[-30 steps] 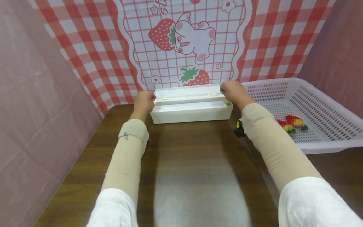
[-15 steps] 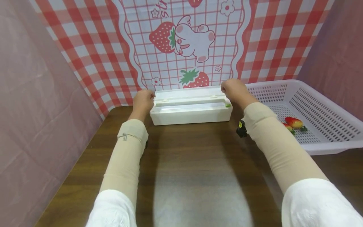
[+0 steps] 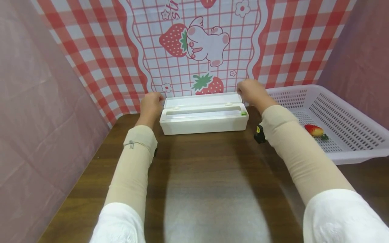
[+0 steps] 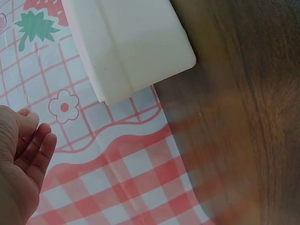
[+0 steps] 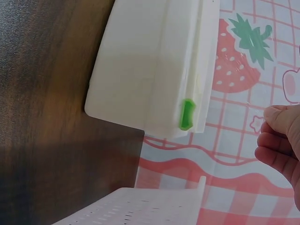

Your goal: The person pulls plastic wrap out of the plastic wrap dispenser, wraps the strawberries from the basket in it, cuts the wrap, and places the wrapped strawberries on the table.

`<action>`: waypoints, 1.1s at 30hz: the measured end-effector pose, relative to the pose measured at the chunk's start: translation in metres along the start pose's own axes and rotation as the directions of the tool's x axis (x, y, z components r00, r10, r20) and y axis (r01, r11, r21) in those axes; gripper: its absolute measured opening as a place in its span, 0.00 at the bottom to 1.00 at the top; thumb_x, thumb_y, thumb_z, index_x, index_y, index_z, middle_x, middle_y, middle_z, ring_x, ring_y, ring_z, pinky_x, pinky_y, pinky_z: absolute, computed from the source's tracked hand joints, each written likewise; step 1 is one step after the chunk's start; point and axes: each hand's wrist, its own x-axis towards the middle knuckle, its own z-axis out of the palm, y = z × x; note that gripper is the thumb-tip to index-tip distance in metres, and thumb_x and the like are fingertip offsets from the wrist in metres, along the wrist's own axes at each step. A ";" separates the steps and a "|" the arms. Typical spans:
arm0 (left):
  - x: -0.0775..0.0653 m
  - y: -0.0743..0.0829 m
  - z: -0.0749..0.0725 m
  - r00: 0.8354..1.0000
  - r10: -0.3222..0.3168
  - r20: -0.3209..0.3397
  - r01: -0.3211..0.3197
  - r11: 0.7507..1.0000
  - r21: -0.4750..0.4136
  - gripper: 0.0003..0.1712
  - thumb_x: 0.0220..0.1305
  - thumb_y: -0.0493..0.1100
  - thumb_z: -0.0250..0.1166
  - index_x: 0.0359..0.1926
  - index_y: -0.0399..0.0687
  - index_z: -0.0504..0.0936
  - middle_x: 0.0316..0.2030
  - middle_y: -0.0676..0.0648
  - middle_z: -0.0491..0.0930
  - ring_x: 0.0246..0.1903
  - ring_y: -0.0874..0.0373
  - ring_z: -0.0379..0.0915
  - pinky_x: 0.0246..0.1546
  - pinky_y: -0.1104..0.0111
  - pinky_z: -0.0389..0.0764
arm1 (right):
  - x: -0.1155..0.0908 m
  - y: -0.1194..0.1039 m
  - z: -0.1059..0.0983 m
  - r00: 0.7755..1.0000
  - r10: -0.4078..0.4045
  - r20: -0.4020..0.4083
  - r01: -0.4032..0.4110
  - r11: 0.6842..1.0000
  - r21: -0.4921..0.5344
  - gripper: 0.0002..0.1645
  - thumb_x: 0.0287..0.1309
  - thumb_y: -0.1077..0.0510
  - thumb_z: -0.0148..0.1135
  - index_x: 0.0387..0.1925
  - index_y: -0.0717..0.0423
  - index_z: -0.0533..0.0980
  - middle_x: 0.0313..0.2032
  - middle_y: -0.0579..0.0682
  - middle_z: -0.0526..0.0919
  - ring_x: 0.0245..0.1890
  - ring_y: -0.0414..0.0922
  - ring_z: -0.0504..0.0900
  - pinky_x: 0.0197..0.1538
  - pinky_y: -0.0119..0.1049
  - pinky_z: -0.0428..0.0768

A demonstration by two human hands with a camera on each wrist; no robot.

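Observation:
A long white cling film dispenser box (image 3: 203, 125) stands at the back of the table, its lid (image 3: 203, 99) raised. A green cutter slider (image 5: 187, 115) sits near its right end. My left hand (image 3: 151, 107), above and behind the box's left end, pinches thumb to fingers. My right hand (image 3: 251, 91) does the same behind the right end. Between them appears a stretch of clear cling film, hard to see, showing as faint glints over the printed cloth in both wrist views. Its edges cannot be made out.
A white perforated basket (image 3: 358, 135) stands on the right, with a strawberry (image 3: 314, 131) in view inside. My right forearm hides part of it. Behind the box hangs a red-and-white checked cloth (image 3: 100, 60). A pink curtain (image 3: 39, 111) borders the brown table (image 3: 200, 175) on the left.
Both hands have risen slightly, and the left hand has shifted left, away from the box's end. The right forearm now covers a second strawberry. The box has barely moved.

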 end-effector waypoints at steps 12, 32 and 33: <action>0.008 0.003 -0.011 0.998 -0.046 0.037 0.046 0.999 0.009 0.12 0.62 0.31 0.58 0.43 0.38 0.85 0.44 0.38 0.83 0.48 0.41 0.77 0.52 0.53 0.76 | 0.002 -0.003 -0.012 0.999 -0.033 -0.031 0.032 0.999 -0.025 0.10 0.62 0.70 0.51 0.38 0.69 0.79 0.36 0.64 0.81 0.38 0.58 0.77 0.47 0.53 0.77; 0.018 0.010 -0.029 0.998 -0.054 -0.009 0.054 0.999 -0.009 0.11 0.67 0.34 0.57 0.45 0.38 0.84 0.45 0.38 0.81 0.49 0.43 0.75 0.54 0.55 0.75 | 0.007 -0.009 -0.034 0.998 -0.017 -0.062 0.015 0.999 -0.032 0.10 0.64 0.70 0.49 0.36 0.67 0.78 0.34 0.62 0.80 0.36 0.56 0.74 0.45 0.52 0.76; 0.019 0.010 -0.030 0.998 -0.062 -0.013 0.062 0.998 -0.018 0.11 0.67 0.34 0.57 0.46 0.38 0.84 0.45 0.38 0.81 0.49 0.43 0.75 0.55 0.55 0.74 | 0.008 -0.010 -0.035 0.998 -0.011 -0.063 0.009 0.999 -0.031 0.10 0.64 0.70 0.49 0.37 0.67 0.78 0.34 0.62 0.79 0.36 0.56 0.74 0.45 0.51 0.76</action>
